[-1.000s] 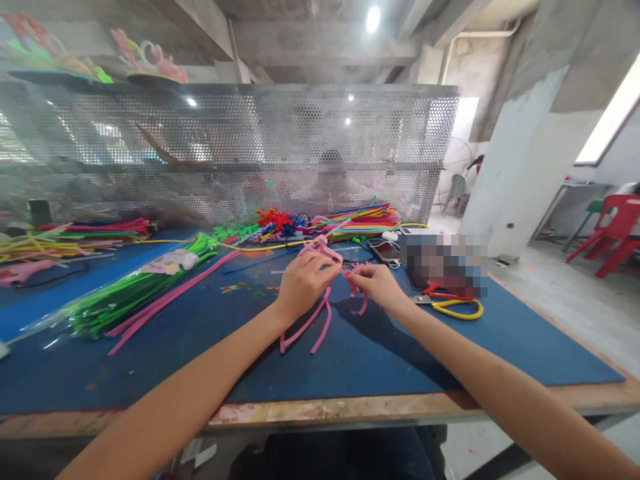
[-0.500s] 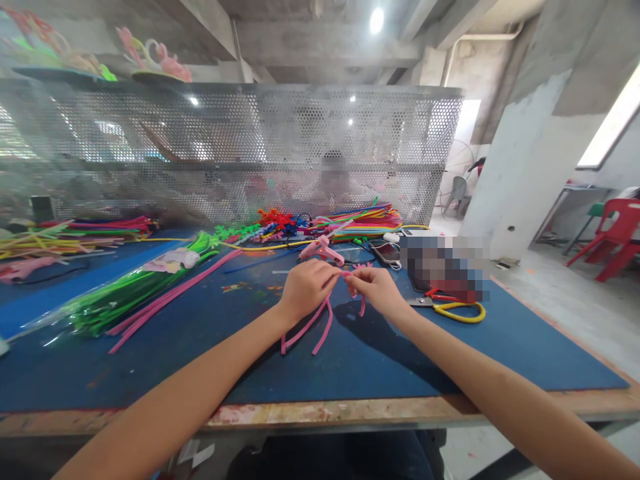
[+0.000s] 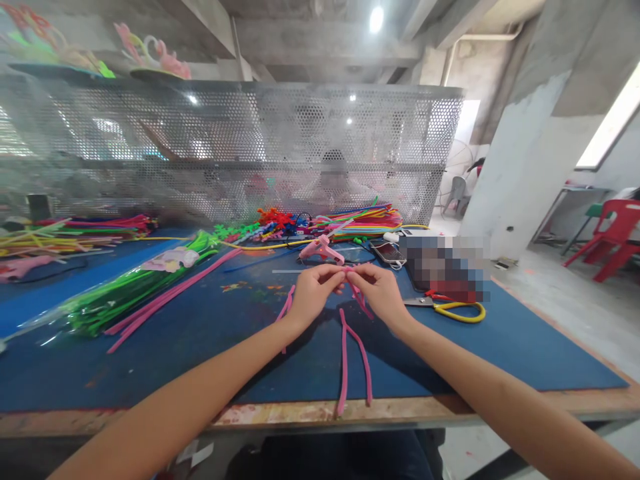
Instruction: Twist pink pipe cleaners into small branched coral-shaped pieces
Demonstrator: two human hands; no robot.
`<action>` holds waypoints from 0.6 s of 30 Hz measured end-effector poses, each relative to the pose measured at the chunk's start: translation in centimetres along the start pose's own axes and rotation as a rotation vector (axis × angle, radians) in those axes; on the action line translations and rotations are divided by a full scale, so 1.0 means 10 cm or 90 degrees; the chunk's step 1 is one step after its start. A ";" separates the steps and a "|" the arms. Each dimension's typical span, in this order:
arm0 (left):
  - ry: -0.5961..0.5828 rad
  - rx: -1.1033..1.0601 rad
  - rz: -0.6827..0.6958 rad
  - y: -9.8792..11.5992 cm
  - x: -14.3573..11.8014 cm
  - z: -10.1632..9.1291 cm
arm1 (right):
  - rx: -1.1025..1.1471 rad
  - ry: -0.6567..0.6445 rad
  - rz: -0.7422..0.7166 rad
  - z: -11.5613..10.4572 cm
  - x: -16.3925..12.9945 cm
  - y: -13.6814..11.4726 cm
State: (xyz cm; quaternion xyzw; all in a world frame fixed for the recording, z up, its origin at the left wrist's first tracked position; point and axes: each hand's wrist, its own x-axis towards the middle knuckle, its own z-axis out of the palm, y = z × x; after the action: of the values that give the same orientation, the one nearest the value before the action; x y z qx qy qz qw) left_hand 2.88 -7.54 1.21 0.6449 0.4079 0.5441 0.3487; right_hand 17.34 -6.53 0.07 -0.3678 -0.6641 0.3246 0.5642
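Above the middle of the blue mat, my left hand [image 3: 317, 290] and my right hand [image 3: 376, 290] meet fingertip to fingertip. Both pinch a pink pipe cleaner [image 3: 349, 271], mostly hidden by the fingers. A bent pink length [image 3: 361, 303] shows below my right fingers. Between my wrists, a forked pink pipe cleaner [image 3: 344, 360] points toward the table's front edge; whether it joins the held piece, I cannot tell. More pink stem [image 3: 287, 305] shows behind my left wrist. Just beyond my hands lies a pink glue gun [image 3: 323, 250].
Yellow-handled scissors [image 3: 457, 311] and a phone [image 3: 389, 253] lie to the right. At left are bagged green pipe cleaners [image 3: 130, 293] and loose pink ones [image 3: 173, 303]. Colourful bundles [image 3: 360, 221] line the back, before a perforated metal screen [image 3: 240, 147]. A red chair [image 3: 615, 230] stands far right.
My left hand has turned, its thumb now against the right fingertips. The forked pink stem has swung right and nearer to me. The glue gun and scissors stay put.
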 end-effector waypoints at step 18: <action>-0.083 -0.191 -0.193 -0.09 0.06 -0.01 | 0.251 -0.131 0.150 0.02 0.00 0.00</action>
State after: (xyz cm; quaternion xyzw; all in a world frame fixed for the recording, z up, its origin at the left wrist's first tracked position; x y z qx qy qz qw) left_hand 2.69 -6.66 0.67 0.5508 0.3915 0.4974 0.5440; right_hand 17.17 -6.51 0.05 -0.2905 -0.5942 0.5472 0.5129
